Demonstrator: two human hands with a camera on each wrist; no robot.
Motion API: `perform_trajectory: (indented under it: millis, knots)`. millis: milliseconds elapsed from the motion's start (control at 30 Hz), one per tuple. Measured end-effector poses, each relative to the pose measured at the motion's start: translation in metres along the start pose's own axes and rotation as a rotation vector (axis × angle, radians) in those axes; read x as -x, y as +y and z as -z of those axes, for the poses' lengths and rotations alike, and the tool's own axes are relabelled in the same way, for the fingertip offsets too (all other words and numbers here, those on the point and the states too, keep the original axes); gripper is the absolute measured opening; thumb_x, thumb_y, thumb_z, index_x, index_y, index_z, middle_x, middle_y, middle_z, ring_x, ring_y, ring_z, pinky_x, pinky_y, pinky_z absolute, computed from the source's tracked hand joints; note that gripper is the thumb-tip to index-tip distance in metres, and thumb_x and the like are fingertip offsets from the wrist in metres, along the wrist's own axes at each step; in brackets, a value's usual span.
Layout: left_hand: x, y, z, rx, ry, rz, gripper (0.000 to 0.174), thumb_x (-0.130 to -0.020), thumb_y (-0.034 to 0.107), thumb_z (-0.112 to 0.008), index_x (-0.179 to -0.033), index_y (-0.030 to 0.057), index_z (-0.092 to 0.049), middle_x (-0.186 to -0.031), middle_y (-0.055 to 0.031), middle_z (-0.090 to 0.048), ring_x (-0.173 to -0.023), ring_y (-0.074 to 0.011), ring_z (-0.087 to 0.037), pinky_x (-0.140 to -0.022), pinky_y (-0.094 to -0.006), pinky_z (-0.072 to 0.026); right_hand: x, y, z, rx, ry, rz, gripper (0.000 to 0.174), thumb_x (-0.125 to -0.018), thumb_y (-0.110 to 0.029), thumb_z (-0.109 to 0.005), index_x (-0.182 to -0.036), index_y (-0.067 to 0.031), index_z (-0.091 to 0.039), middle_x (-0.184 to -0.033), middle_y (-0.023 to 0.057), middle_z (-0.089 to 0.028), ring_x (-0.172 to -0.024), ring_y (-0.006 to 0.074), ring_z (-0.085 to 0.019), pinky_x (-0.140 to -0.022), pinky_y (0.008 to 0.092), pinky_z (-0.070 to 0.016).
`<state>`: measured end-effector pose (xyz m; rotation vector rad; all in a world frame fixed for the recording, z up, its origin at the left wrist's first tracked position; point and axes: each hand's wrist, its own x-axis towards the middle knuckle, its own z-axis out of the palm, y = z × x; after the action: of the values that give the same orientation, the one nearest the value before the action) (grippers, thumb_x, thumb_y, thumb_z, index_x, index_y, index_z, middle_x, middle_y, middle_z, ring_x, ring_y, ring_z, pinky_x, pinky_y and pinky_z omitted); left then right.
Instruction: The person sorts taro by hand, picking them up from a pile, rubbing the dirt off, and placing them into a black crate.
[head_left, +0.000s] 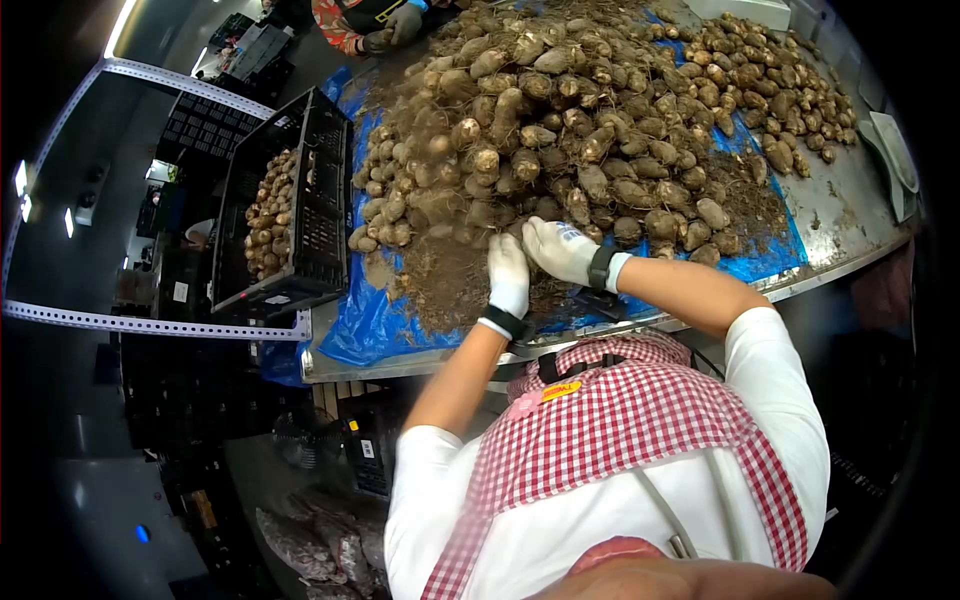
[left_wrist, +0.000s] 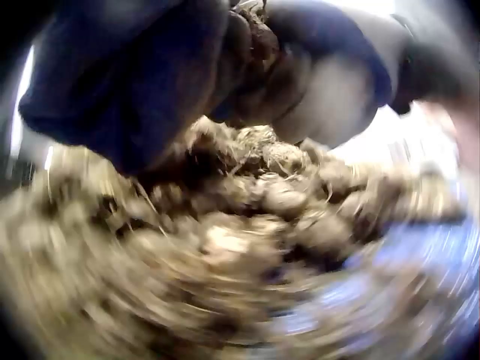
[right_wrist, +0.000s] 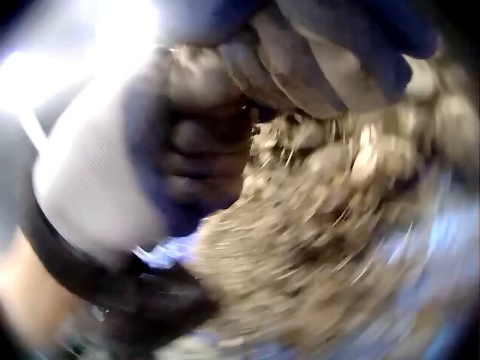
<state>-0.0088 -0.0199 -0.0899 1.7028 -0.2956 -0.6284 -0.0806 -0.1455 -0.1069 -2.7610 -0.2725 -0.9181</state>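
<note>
And here we are at the near edge of a big heap of taro corms [head_left: 560,130]! We see the left hand [head_left: 508,268], white-gloved, fingers curled on a soil-caked taro corm [left_wrist: 261,37]; the right hand [head_left: 563,250], right alongside, grips it too, so the piece sits between both hands, its outline smeared by blur. Just left of the left hand we've got loose soil [head_left: 440,285] over a blue plastic sheet [head_left: 355,325], and farther left, a black crate [head_left: 328,205] holding more corms. Well beyond the right hand, off to its right, a smaller heap [head_left: 745,75] covers the metal table [head_left: 850,215]. Ahead-left of both hands, we spot another person [head_left: 335,25].
</note>
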Motion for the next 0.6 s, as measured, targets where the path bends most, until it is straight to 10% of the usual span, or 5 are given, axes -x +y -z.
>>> perform_trajectory:
  millis: [100, 167, 233, 467, 600]
  knots:
    - [0.004, -0.009, 0.016, 0.781, -0.677, 0.661, 0.050, -0.097, 0.055, -0.033, -0.095, 0.0106, -0.057, -0.063, -0.0024, -0.052, -0.048, -0.0159, -0.045, -0.045, -0.0288, -0.0381, -0.011, -0.010, 0.046, 0.015, -0.272, 0.118, 0.018, -0.088, -0.015, -0.049, -0.090, 0.0023, -0.054, -0.070, 0.0142, -0.051, -0.054, 0.0286, -0.060, -0.044, 0.0387, -0.0455]
    - [0.009, 0.011, 0.013, 0.276, -0.226, 0.566, 0.044, -0.099, 0.047, -0.036, -0.093, 0.0077, -0.055, -0.062, -0.0044, -0.052, -0.047, -0.0189, -0.047, -0.047, -0.0332, -0.0408, -0.013, -0.017, 0.041, -0.404, -0.311, -0.318, 0.020, -0.093, -0.018, -0.044, -0.092, 0.0006, -0.053, -0.073, 0.0152, -0.052, -0.064, 0.0263, -0.059, -0.057, 0.0359, -0.0461]
    - [-0.021, -0.013, 0.022, -0.341, -0.016, -0.528, 0.036, -0.101, 0.035, -0.038, -0.097, 0.0026, -0.053, -0.069, -0.0129, -0.058, -0.054, -0.0276, -0.055, -0.052, -0.0390, -0.0456, -0.021, -0.027, 0.027, -0.694, -0.199, -0.679, 0.028, -0.099, -0.021, -0.036, -0.098, 0.0008, -0.053, -0.087, 0.0207, -0.056, -0.079, 0.0276, -0.058, -0.072, 0.0355, -0.0463]
    - [-0.006, -0.011, 0.016, -0.208, 0.105, -0.708, 0.027, -0.099, 0.027, -0.042, -0.104, 0.0019, -0.050, -0.080, -0.0160, -0.063, -0.070, -0.0335, -0.062, -0.059, -0.0420, -0.0498, -0.013, -0.029, -0.016, -0.941, 0.145, -0.744, 0.033, -0.103, -0.027, -0.033, -0.092, -0.0015, -0.050, -0.078, 0.0098, -0.051, -0.065, 0.0218, -0.052, -0.062, 0.0393, -0.0452]
    - [0.018, -0.002, 0.009, 0.827, -0.184, 0.585, 0.047, -0.097, 0.052, -0.034, -0.090, 0.0101, -0.055, -0.057, -0.0007, -0.044, -0.045, -0.0143, -0.040, -0.045, -0.0274, -0.0348, -0.020, -0.032, 0.015, -0.860, 0.096, -0.737, 0.021, -0.102, -0.018, -0.040, -0.105, 0.0008, -0.049, -0.083, 0.0153, -0.056, -0.075, 0.0257, -0.056, -0.067, 0.0395, -0.0453]
